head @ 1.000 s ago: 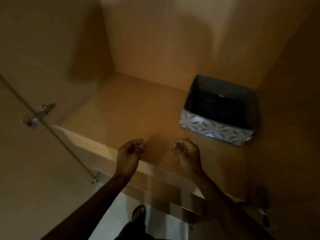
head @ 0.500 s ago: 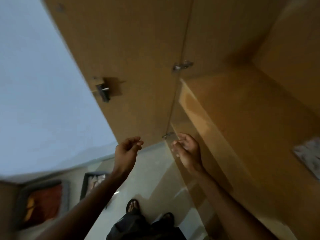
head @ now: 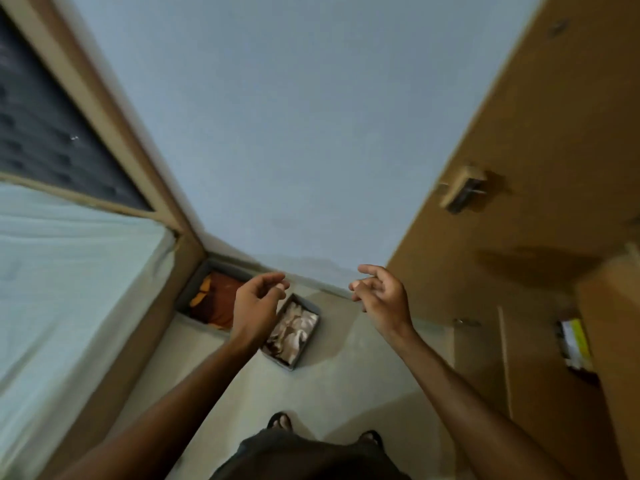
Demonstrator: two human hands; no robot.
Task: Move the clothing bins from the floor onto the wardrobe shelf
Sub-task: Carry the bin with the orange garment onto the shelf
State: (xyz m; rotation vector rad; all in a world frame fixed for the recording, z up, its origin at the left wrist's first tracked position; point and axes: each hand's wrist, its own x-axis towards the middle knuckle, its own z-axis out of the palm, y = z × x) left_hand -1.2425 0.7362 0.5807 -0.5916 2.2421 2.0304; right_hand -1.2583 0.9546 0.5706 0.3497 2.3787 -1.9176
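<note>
1. head view, step in hand: both hands are empty and raised over the floor. the left hand (head: 256, 306) is loosely curled, the right hand (head: 381, 296) half open with fingers spread. this reads as the reach for a bin, with no grasp yet made.
2. head view, task items: two bins stand on the pale smooth floor (head: 346, 375) by the wall. the grey fabric bin of orange clothing (head: 211, 299) sits in the corner against the bed base; the grey fabric bin of pale crumpled clothing (head: 292, 332) is just beside it, partly behind the left hand.
3. next move, as judged: stoop and take one bin by opposite sides. soft walls may buckle, so lift evenly.
4. surroundings: the brown laminate wardrobe door (head: 519, 168) stands at right.
</note>
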